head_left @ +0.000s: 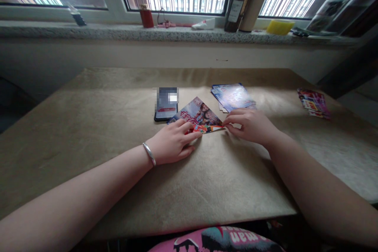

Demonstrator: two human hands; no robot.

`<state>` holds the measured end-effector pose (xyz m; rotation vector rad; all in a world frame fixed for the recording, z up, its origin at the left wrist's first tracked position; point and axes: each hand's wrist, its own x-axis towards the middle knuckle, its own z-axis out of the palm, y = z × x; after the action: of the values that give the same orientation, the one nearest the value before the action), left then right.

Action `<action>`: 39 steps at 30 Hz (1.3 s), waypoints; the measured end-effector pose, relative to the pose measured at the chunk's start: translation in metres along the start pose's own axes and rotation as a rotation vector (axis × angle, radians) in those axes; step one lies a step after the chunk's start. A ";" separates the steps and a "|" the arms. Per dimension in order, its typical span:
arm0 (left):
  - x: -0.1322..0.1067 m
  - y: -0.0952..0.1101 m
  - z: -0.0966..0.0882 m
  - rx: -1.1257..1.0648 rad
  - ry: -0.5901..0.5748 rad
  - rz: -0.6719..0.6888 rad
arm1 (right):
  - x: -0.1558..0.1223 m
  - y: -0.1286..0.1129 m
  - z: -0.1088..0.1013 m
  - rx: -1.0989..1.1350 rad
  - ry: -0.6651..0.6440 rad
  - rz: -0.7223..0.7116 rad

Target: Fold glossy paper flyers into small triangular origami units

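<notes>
A colourful printed sheet (198, 115) lies folded into a triangle on the tan table cover (118, 126), its folded edge nearest me. My left hand (173, 143), with a silver bracelet at the wrist, presses its fingertips on the fold's left part. My right hand (251, 125) pinches the sheet's right corner with fingers drawn together. Both hands rest on the table.
A dark phone (166, 104) lies just left of the sheet. A stack of bluish printed sheets (233, 96) sits behind my right hand, and more colourful sheets (313, 103) lie at the far right. The windowsill holds a red cup (146, 16), a jar (236, 8) and a yellow sponge (280, 26).
</notes>
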<state>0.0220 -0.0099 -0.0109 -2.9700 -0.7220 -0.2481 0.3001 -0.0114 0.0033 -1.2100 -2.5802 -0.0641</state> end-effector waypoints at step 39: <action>0.001 -0.010 -0.002 -0.055 0.027 0.033 | 0.014 -0.029 0.022 0.047 0.009 -0.250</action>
<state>0.0177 -0.0009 -0.0085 -3.0215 -0.6732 -0.3099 0.2643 -0.0164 -0.0119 -0.8638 -2.6950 -0.0601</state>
